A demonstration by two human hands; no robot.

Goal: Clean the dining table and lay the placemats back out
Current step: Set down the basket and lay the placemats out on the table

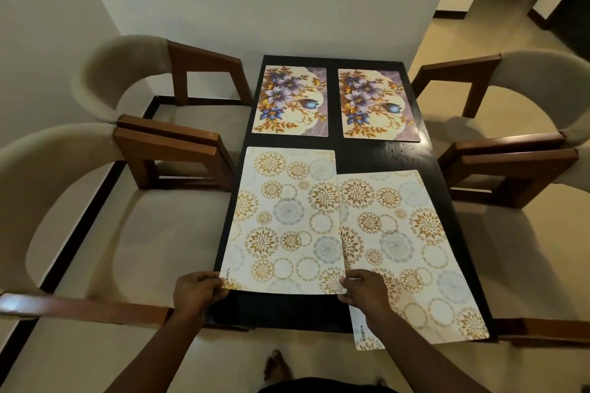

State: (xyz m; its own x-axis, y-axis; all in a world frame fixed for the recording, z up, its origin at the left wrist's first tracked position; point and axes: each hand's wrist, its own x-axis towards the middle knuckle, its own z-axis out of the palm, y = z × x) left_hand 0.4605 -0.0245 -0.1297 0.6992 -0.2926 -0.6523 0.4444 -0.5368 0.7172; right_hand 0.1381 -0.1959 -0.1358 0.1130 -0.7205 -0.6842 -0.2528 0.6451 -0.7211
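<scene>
A dark dining table (376, 156) carries two purple floral placemats at its far end, one on the left (291, 102) and one on the right (377, 105). Nearer me lie two cream placemats with gold and grey circles. My left hand (196, 292) pinches the near left corner of the left cream placemat (284, 220), and my right hand (364, 290) pinches its near right corner. That mat overlaps the left edge of the right cream placemat (412, 252), which hangs over the table's near edge.
Two upholstered wooden chairs stand on the left (172, 149) and two on the right (507, 162), arms close to the table sides. A white wall is behind the table. My bare foot (276, 364) shows on the floor below the near edge.
</scene>
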